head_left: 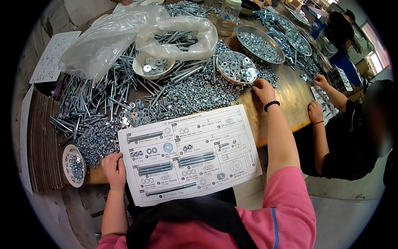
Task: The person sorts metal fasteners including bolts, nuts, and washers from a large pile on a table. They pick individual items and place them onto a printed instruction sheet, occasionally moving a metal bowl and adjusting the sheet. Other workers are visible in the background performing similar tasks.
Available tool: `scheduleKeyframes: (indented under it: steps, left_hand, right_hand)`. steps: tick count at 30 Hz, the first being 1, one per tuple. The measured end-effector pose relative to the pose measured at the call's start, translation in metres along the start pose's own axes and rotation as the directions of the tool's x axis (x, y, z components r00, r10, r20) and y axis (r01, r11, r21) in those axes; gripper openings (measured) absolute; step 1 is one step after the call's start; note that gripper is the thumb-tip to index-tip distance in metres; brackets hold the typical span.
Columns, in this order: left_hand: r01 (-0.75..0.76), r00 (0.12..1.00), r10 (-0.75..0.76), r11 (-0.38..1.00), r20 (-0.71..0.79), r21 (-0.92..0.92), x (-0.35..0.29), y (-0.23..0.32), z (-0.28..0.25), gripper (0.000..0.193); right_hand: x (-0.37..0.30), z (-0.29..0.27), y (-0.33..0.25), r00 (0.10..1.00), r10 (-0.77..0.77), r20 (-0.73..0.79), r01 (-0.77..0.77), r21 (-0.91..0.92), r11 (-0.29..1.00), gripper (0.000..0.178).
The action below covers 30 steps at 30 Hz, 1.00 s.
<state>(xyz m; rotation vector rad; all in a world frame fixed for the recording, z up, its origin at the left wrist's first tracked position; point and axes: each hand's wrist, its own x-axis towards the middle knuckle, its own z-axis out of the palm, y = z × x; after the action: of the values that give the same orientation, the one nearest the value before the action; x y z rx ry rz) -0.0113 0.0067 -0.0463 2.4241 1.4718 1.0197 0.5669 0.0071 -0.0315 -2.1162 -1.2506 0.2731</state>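
Note:
A white printed parts sheet (236, 145) lies at a slant in front of me, over the table's near edge. Long bolts (196, 159), a big washer (168, 147) and small nuts and washers rest on its outlined spaces. My left hand (114, 169) is closed at the sheet's left edge, thumb along it. Farther up, my right hand (264, 91) has its fingers pinched together just below the rim of a bowl of flat washers (237, 67). Whatever is between those fingertips is hidden. Loose nuts (195, 95) spread left of that hand.
Piled bolts (110, 89) cover the table's left side, beneath a plastic bag (176, 39). Another washer bowl (153, 65), a small tilted bowl (74, 166) and stacked cardboard sheets (43, 137) stand around. A co-worker's hands (317, 112) work at the right beside a metal tray (260, 43).

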Motion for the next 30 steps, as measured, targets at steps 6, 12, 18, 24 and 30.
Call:
scheduleKeyframes:
  steps: [6, 12, 18, 24, 30]
  left_hand:
    - [-0.004, 1.0, 0.004, 1.0, 0.0, 0.001, 0.001, 0.003, 0.0, 0.015]
    - [-0.008, 1.0, 0.008, 1.0, -0.009, -0.009, 0.0, 0.001, -0.001, 0.014]
    - [-0.036, 0.998, 0.035, 0.999, -0.053, -0.015, 0.005, 0.003, 0.002, 0.012]
    - [-0.04, 0.996, 0.038, 0.999, -0.082, -0.022, 0.005, 0.005, -0.001, 0.012]
    - [-0.035, 0.997, 0.033, 0.999, -0.077, -0.028, 0.003, 0.003, -0.004, 0.012]
  right_hand:
    - [-0.001, -0.002, 0.003, 0.999, -0.02, 0.041, 0.028, -0.214, 0.976, 0.028]
    - [0.007, 0.013, -0.006, 0.991, 0.007, 0.135, 0.025, -0.235, 0.972, 0.039]
    - [-0.003, 0.012, -0.012, 0.996, -0.035, 0.085, 0.06, -0.319, 0.946, 0.027]
    - [-0.036, 0.006, -0.012, 1.0, -0.02, -0.017, 0.017, -0.181, 0.983, 0.021]
    - [-0.106, 0.027, -0.112, 0.973, -0.23, 0.012, 0.226, 0.138, 0.964, 0.021]
